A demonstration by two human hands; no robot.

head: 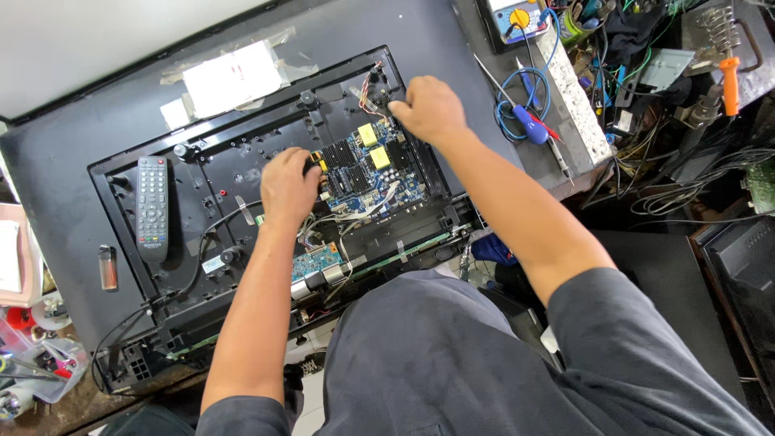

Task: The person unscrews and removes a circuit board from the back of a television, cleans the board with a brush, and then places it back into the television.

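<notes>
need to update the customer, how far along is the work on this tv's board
Done: the back cover is off the television, which lies face down with its blue circuit board exposed. In hand: the left hand rests at the board's left edge, and the right hand works at the wire connector at its top corner. Left: the board sits in place with cables attached; the screwdriver lies unused.

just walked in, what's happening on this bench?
A person leans over an opened flat-panel TV lying face down. The left hand rests on the left edge of the blue main circuit board; the right hand is closed at the board's upper right corner, by a wire bundle. Whether it holds a tool is hidden. A remote control lies on the panel, a blue-handled screwdriver to the right.
</notes>
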